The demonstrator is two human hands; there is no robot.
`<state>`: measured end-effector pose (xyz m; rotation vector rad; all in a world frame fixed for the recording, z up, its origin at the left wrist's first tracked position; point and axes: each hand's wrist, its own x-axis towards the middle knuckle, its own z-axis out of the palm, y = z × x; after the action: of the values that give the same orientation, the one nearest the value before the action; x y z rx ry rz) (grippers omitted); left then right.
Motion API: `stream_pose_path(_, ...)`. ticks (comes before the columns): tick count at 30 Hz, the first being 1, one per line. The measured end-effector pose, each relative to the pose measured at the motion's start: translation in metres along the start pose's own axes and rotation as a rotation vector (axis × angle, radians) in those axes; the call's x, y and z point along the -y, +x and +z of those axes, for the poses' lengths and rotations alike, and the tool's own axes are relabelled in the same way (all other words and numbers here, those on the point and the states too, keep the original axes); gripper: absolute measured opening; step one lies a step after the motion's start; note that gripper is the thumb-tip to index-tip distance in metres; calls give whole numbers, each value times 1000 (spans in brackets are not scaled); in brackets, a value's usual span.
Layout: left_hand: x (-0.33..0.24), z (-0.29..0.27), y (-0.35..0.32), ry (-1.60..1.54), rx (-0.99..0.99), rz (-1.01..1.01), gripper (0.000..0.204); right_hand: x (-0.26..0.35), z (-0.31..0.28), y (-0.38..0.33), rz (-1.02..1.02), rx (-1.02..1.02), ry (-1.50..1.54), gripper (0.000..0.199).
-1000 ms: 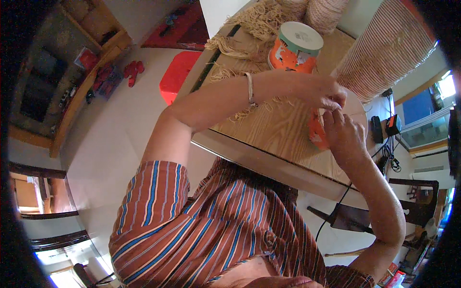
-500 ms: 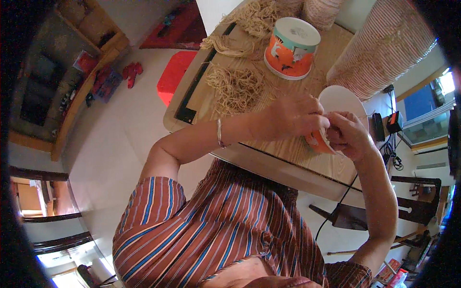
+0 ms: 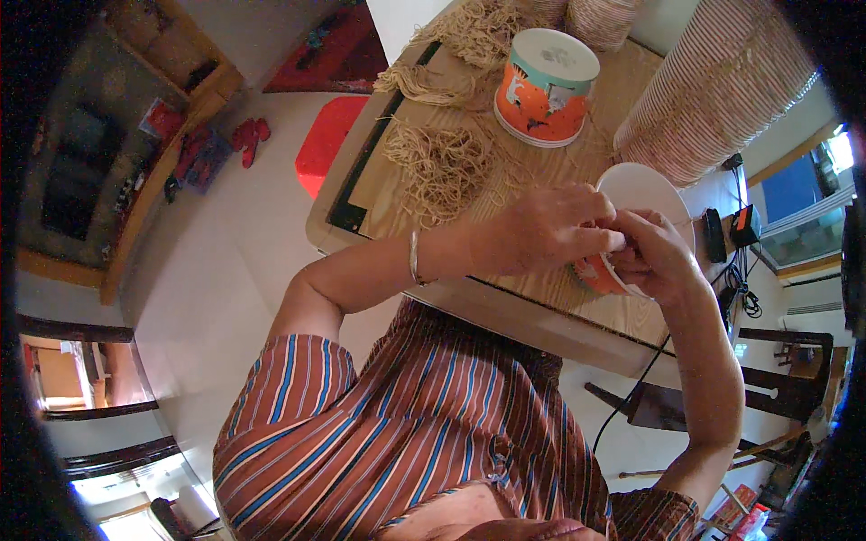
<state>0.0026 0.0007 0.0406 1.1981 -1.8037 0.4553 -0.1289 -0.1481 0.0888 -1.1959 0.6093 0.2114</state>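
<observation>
An orange paper tub point(image 3: 645, 191) with a white inside lies tilted at the table's front right, its mouth towards me. Over its rim my left hand point(image 3: 552, 230) and my right hand point(image 3: 657, 255) meet, fingertips pinched together. Whatever they pinch is too small or hidden to make out; a fine strand seems to run by the rim on the right. My hands hide much of the tub's orange outside. Just left of them lies a tangled heap of tan strings point(image 3: 440, 169). A second orange tub point(image 3: 546, 99) with a green band stands upside down behind.
A tall stack of nested tubs point(image 3: 717, 95) leans at the right back, with further stacks point(image 3: 603, 20) behind. More tan string bundles point(image 3: 478, 34) cover the table's far left. Black cables and an adapter point(image 3: 745, 225) sit right of the table point(image 3: 541, 287). A red stool point(image 3: 327, 144) stands left.
My hands stay together at the tub's rim with small finger movements. The left hand's fingers have shifted slightly. The tubs and strings have kept their places.
</observation>
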Motion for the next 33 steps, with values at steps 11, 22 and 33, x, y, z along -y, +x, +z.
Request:
stream_pose_path(11, 9, -4, 2, -19, 76, 171, 16, -2, -9, 3, -31, 102, -78, 23)
stream_pose_path(22, -9, -9, -8, -390, -117, -551, 13, 2, -2, -3, -4, 63, -76, 22)
stream_pose_path(33, -4, -4, -7, 151, 70, 125, 27, -4, -9, 2, 20, 129, -45, 22)
